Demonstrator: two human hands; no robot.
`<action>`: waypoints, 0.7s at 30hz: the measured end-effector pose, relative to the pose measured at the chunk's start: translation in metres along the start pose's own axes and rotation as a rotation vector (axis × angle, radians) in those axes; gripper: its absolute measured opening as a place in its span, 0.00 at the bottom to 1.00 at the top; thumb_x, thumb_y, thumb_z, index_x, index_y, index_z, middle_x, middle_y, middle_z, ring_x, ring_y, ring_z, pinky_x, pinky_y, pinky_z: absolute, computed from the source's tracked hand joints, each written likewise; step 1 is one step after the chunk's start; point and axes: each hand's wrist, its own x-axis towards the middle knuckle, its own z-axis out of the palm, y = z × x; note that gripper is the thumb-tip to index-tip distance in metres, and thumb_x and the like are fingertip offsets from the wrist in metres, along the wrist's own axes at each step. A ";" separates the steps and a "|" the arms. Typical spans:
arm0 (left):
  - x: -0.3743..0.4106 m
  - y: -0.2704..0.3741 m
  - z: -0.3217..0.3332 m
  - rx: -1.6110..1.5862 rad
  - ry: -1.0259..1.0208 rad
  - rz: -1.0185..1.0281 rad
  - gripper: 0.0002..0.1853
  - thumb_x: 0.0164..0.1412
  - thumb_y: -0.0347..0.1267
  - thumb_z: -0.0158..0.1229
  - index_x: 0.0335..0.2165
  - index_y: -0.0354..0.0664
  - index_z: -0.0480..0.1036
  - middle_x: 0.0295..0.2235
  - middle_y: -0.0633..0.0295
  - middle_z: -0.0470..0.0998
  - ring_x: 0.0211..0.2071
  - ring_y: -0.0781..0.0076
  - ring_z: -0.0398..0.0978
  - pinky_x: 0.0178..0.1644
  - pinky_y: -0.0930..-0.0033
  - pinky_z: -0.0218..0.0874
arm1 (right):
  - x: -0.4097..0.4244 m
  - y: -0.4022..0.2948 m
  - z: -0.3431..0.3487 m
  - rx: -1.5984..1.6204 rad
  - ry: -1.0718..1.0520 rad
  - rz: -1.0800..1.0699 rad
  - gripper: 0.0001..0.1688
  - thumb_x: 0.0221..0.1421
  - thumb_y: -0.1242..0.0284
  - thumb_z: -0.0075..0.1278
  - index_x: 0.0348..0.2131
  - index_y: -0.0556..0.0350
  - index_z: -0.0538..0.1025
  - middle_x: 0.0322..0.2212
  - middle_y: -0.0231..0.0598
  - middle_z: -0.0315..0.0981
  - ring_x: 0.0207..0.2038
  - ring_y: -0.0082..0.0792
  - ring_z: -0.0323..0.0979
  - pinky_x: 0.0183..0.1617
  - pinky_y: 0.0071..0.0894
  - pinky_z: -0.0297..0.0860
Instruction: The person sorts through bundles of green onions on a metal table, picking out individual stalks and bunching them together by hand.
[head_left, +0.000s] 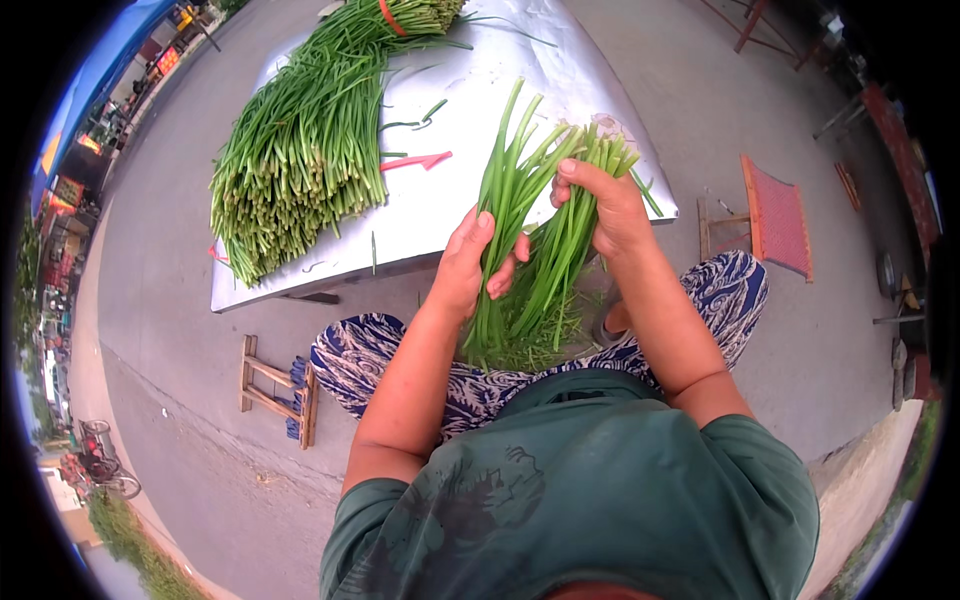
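Observation:
My left hand (469, 259) is closed around a small bunch of green chives (511, 176), its pale stem ends pointing up and away from me. Close beside it, my right hand (611, 206) grips a second chive bunch (559, 251) near the cut ends, and the leaves hang down toward my lap. Both bunches are above the near edge of a metal-topped table (450, 202). A large heap of chives (300, 165) lies on the table's left side, stem ends toward me. Behind it, a red band (391, 19) circles a chive bundle (431, 19).
A pink-red strip (420, 160) and loose leaf pieces lie on the tabletop. Chive trimmings (536, 352) are piled below my hands, between my legs. A wooden folding stool (274, 390) stands to my left, and a red woven folding seat (780, 217) to my right.

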 end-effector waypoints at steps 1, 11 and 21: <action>0.001 -0.005 -0.007 -0.086 -0.026 -0.024 0.26 0.65 0.50 0.38 0.38 0.35 0.62 0.24 0.57 0.69 0.09 0.84 0.56 0.11 0.82 0.48 | -0.002 0.000 -0.002 0.014 -0.006 -0.014 0.11 0.47 0.71 0.56 0.30 0.56 0.71 0.19 0.33 0.68 0.22 0.25 0.67 0.28 0.23 0.64; -0.001 -0.004 -0.014 -0.198 -0.024 0.008 0.13 0.61 0.35 0.51 0.40 0.37 0.63 0.24 0.58 0.71 0.11 0.84 0.57 0.13 0.83 0.49 | -0.016 -0.012 -0.017 0.003 0.103 -0.092 0.10 0.47 0.74 0.55 0.31 0.57 0.71 0.20 0.33 0.68 0.23 0.24 0.68 0.27 0.22 0.64; 0.004 -0.012 -0.009 0.222 0.128 0.100 0.16 0.57 0.27 0.54 0.44 0.36 0.62 0.23 0.61 0.72 0.11 0.85 0.59 0.13 0.84 0.49 | -0.022 -0.019 0.019 -0.468 0.068 -0.261 0.09 0.48 0.77 0.55 0.31 0.61 0.72 0.31 0.36 0.73 0.28 0.21 0.68 0.34 0.20 0.66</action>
